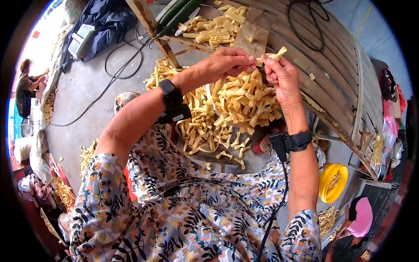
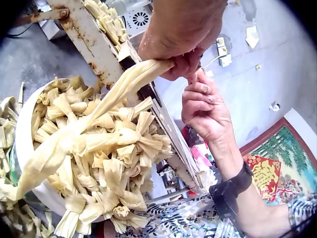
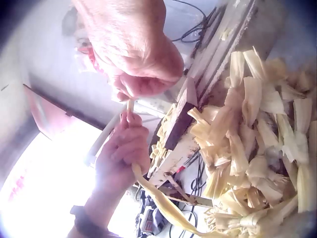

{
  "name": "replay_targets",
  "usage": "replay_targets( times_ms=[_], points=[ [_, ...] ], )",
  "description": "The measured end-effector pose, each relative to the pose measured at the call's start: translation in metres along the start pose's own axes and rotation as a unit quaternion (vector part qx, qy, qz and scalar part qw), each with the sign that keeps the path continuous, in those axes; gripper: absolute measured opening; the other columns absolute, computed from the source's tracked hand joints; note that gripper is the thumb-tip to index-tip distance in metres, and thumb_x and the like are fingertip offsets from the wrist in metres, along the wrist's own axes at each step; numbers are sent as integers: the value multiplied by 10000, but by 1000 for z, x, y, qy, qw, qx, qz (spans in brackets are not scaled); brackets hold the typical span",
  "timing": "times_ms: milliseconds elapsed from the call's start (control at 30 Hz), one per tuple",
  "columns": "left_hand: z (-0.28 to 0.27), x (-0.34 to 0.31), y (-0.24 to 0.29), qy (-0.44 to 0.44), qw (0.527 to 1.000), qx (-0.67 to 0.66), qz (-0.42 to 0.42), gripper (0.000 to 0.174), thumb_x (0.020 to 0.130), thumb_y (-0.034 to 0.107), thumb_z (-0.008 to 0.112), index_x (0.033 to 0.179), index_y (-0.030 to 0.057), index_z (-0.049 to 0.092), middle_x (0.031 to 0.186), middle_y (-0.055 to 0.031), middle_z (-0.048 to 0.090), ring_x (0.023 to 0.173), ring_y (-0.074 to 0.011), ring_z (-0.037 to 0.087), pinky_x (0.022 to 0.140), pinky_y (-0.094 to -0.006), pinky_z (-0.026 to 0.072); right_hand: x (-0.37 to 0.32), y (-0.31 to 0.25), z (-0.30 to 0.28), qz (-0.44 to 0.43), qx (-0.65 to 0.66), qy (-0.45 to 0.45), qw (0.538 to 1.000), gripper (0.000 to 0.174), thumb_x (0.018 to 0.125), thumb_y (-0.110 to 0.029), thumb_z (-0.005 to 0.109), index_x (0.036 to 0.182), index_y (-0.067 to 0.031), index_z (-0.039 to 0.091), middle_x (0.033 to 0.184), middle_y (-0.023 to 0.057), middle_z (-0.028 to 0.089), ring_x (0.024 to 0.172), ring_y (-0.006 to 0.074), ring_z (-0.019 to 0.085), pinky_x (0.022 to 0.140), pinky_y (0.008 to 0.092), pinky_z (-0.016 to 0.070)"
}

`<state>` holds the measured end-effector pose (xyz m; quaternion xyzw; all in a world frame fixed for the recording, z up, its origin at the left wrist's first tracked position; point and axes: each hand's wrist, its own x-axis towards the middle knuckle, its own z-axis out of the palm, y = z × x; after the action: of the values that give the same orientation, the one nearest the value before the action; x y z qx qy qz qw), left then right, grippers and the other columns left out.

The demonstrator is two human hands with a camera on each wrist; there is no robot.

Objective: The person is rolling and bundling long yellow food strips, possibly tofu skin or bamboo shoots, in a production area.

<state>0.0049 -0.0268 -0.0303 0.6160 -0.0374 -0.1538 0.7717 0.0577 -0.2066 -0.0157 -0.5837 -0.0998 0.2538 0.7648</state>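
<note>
Both hands meet above a heap of knotted pale yellow tofu-skin strips [image 1: 248, 102]. My left hand [image 1: 231, 62] grips a long tofu-skin strip [image 2: 116, 94], whose loose length hangs over the heap in the left wrist view. My right hand [image 1: 283, 76] pinches the same strip between thumb and fingers, its short flared end [image 1: 280, 53] sticking up past the thumb. The fingertips of both hands are close together, with a short piece of strip [image 3: 130, 105] between them in the right wrist view. The heap fills a white-rimmed tub [image 2: 24, 134].
A slatted wooden table [image 1: 325, 83] edges the heap, bearing a small board [image 1: 252, 39], more strips [image 1: 222, 30] and dark green cucumbers [image 1: 179, 15]. A yellow bucket [image 1: 325, 183] stands at right. Cables [image 1: 115, 76] lie on the floor. Two other people sit farther off.
</note>
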Motion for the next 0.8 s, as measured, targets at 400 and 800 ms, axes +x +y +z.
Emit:
replay_targets(
  times_ms=[400, 800],
  points=[
    [-51, 48, 30, 195, 887, 381, 175, 183, 825, 187, 563, 865, 24, 633, 614, -6, 547, 544, -60, 491, 502, -213, 410, 70, -5, -4, -78, 7, 130, 988, 185, 769, -200, 658, 719, -36, 589, 638, 13, 563, 483, 30, 449, 426, 148, 364],
    [-67, 89, 8, 295, 848, 393, 197, 181, 752, 186, 584, 782, 15, 637, 602, -70, 588, 509, -140, 532, 495, -285, 430, 107, 11, -9, -84, -16, 187, 979, 174, 754, -155, 660, 737, 3, 590, 633, 42, 572, 478, 47, 462, 423, 165, 374]
  ],
)
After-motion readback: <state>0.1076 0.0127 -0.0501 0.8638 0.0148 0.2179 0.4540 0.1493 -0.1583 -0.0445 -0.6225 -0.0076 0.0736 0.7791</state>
